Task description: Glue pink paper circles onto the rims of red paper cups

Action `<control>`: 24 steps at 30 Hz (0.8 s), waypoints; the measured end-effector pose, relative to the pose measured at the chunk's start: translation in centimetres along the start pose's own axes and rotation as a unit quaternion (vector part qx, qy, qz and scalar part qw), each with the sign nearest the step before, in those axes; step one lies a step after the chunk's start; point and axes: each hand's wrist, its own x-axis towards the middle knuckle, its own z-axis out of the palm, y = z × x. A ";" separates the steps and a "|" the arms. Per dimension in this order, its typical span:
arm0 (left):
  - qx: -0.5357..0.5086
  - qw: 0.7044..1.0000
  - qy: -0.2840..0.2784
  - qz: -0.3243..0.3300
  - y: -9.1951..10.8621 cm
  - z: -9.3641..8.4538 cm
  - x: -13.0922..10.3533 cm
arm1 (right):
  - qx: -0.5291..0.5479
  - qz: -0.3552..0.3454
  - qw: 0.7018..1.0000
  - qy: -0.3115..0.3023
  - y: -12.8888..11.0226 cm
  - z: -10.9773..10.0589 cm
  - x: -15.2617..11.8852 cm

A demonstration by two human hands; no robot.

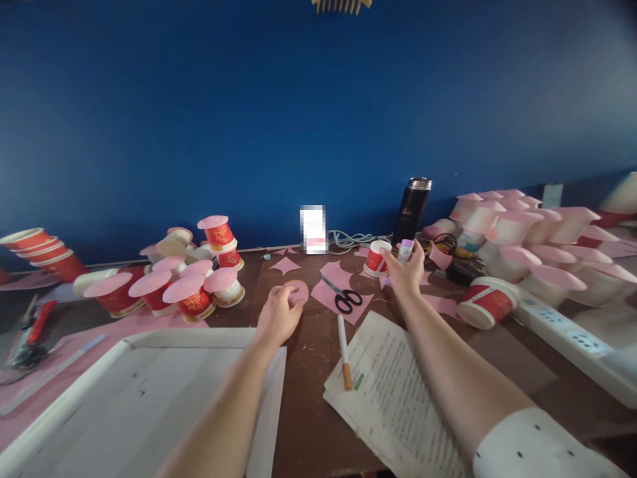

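Pressing down on a pink paper disc (297, 291) on the brown worktop (308, 411), the left hand (279, 317) lies nearly flat, fingers spread over the disc's near edge. The right hand (405, 269) is closed round a small tube (405, 250), probably glue, its lilac cap upward. Holding the disc flat keeps it from sliding. Just beyond the right hand stands one red paper cup (375, 258). Between the hands lie one pair of black scissors (343, 295) and one pen (344, 351).
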 end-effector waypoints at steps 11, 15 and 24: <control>0.006 1.000 -0.002 0.021 -0.2 0.3 0.0 | -0.073 -0.005 0.996 -0.052 -0.7 0.4 -0.5; -0.003 1.000 0.006 0.024 0.1 0.2 0.0 | -0.063 -0.020 0.997 -0.027 -1.1 0.3 -0.2; -0.073 0.988 0.136 -0.021 0.1 -1.8 0.7 | 0.243 0.031 0.901 -0.359 -9.4 -0.4 -8.7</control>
